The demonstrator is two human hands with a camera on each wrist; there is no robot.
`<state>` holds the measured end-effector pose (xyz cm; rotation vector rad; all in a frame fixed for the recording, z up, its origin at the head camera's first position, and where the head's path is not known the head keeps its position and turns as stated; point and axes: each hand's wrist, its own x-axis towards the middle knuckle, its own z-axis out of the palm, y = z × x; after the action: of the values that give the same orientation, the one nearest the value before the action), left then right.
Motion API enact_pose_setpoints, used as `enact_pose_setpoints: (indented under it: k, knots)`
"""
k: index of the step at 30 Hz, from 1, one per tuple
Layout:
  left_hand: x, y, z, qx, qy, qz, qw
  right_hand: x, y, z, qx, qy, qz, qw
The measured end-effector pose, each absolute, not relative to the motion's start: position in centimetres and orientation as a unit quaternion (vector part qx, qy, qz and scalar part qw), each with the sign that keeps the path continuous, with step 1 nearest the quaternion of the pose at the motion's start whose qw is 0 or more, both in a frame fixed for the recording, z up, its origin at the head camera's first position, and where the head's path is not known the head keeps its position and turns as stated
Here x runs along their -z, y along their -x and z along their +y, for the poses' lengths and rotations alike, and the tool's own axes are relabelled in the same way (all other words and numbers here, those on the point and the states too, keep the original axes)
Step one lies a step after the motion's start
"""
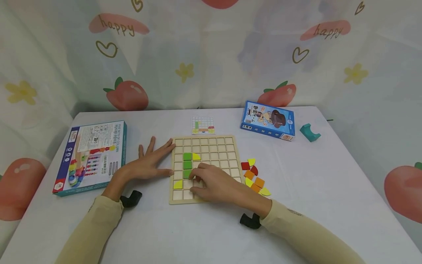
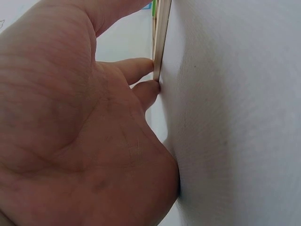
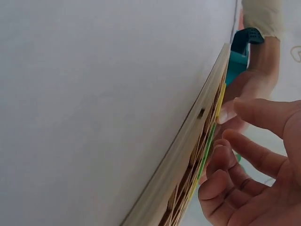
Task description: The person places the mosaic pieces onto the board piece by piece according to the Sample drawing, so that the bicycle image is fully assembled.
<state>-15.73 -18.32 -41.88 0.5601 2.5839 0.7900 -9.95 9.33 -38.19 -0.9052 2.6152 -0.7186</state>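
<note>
A wooden grid board point(image 1: 213, 147) lies flat on the white table. In its left part sit three green squares point(image 1: 187, 165) in a column, a yellow quarter-round piece point(image 1: 196, 156) beside the top one, and a yellow square point(image 1: 178, 184) lower left. My left hand point(image 1: 143, 165) is spread, its thumb and fingertips touching the board's left edge. Over the board, my right hand point(image 1: 214, 183) has bent fingers, the index fingertip at the lowest green square. In the right wrist view its thumb and index finger point(image 3: 254, 153) stand apart with nothing visible between them.
Several red, orange and yellow pieces point(image 1: 259, 182) lie loose beside the board's right edge. A pattern card point(image 1: 203, 125) lies behind it. A bead-toy box point(image 1: 93, 157) is at left; a blue game box point(image 1: 268, 119) and a teal arch block point(image 1: 310, 132) are back right.
</note>
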Motion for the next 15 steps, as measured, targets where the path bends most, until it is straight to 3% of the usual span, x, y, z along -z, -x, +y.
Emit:
enact_pose_setpoints:
  k: [15]
  knots:
    - [41.6,15.6,-18.2,-0.288,-0.201,0.917,0.192,36.9,10.9,15.7,0.265,0.245,0.925,0.119]
